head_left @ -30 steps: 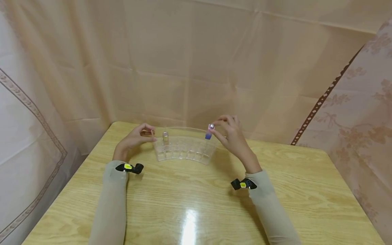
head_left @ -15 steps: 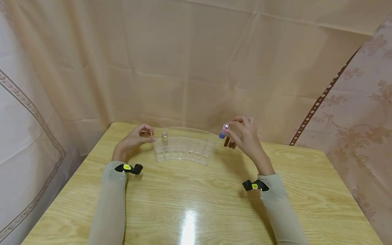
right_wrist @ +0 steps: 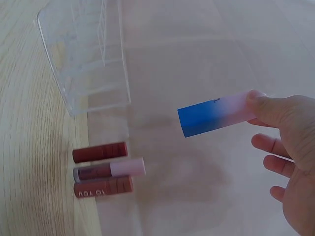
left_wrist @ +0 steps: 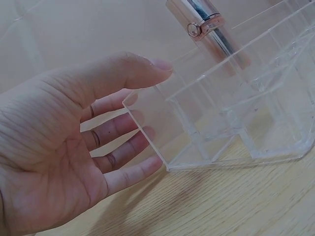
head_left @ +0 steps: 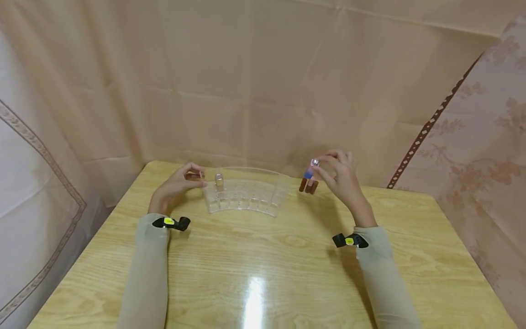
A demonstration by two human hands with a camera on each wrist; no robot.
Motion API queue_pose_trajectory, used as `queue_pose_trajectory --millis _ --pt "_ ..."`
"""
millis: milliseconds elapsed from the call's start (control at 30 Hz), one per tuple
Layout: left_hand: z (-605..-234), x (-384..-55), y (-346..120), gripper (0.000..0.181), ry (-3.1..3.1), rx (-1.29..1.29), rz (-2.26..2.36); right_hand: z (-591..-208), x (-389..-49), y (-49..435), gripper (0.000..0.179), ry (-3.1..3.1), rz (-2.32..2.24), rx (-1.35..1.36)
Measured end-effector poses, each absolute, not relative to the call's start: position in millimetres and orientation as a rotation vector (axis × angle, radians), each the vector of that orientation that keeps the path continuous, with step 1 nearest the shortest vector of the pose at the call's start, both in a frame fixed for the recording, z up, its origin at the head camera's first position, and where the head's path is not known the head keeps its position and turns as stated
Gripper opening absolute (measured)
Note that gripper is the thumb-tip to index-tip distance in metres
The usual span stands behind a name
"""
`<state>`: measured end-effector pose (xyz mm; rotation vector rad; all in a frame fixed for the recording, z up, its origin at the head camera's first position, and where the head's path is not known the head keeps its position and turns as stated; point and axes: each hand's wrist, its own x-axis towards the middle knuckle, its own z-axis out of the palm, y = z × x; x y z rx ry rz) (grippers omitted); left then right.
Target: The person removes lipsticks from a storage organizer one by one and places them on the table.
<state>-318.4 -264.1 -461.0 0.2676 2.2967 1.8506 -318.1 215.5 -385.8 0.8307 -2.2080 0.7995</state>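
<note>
A clear acrylic lipstick organizer, curved and divided into compartments, stands at the table's far side. My left hand grips its left side wall, thumb on one face and fingers behind, as the left wrist view shows. A lipstick with a shiny metallic case stands in a left-end compartment. My right hand pinches a square lipstick tube, fading from pink to blue, at its pink end between thumb and finger. This tube is held tilted, blue end down, to the right of the organizer.
Beyond the organizer's right end lie three tubes side by side: a dark red tube, a pink-capped lip gloss and a reddish-brown lettered tube. A beige curtain hangs close behind the table.
My right hand has moved right with the pink-and-blue tube, from the organizer's right end to above the three tubes. My left hand stays on the organizer.
</note>
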Motion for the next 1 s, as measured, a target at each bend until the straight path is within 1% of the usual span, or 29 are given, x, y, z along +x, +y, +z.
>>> queue_pose_trajectory --millis 167,400,667,1000 --pt "-461 -318 -264 0.050 2.282 0.262 1.873 -387 -324 224 0.024 -2.247 0.818 0.802" --pt "-461 -318 -265 0.047 2.284 0.278 1.868 -390 -326 237 0.024 -2.312 0.820 0.757" --pt "-462 -318 -263 0.053 2.278 0.260 1.869 -392 -328 243 0.025 -2.336 0.778 0.731" --pt "-463 -320 -264 0.048 2.296 0.298 1.857 -403 -327 249 0.025 -2.323 0.730 0.731"
